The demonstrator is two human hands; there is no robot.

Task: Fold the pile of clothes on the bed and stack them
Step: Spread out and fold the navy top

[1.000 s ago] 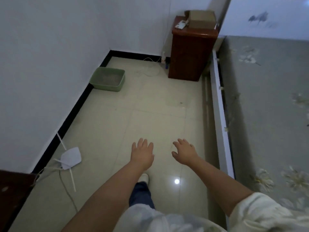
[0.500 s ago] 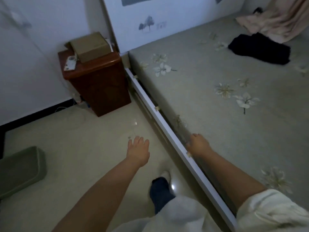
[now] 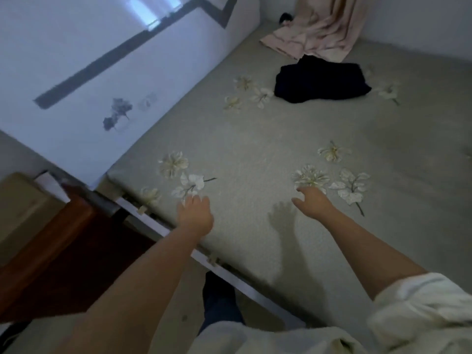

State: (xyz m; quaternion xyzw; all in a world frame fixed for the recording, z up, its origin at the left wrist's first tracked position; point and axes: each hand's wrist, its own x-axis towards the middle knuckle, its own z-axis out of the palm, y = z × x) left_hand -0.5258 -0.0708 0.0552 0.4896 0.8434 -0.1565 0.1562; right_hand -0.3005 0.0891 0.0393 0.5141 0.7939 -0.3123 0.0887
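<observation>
box: there's a tan cardboard box [image 3: 18, 200] sitting on the reddish-brown nightstand [image 3: 63, 251] at the left edge; it looks closed from here, so no telling what's in it.
bed: grey-green floral sheet on the bed [image 3: 255, 139], white headboard [image 3: 89, 85] running along the upper left, white side rail [image 3: 229, 274] on the near edge.
clothes: your pile is way over at the far corner of the bed. A black garment [image 3: 321, 81] lies in a loose heap flat on the sheet, and a pale pink garment [image 3: 316, 34] sits just behind it, partly bunched up against the wall. The two seem to touch or overlap where the black one's top edge meets the pink one. Another small dark thing [image 3: 286, 17] peeks out at the corner behind the pink one, too small to say what it is.
left hand: your left hand [image 3: 195, 215] is out over the near edge of the bed, fingers straight and a bit spread, holding nothing. Can't tell if the fingertips actually touch the sheet.
right hand: your right hand [image 3: 313, 203] is reaching further in over the sheet, fingers relaxed and loose, thumb out to the side, also holding nothing. It throws a shadow on the sheet just to its left.
gap: both hands are well apart from the clothes, with a big stretch of bare sheet in between.
you: white rolled-up sleeves [image 3: 421, 310] at the bottom, dark trouser leg [image 3: 219, 300] down on the floor side of the rail.
</observation>
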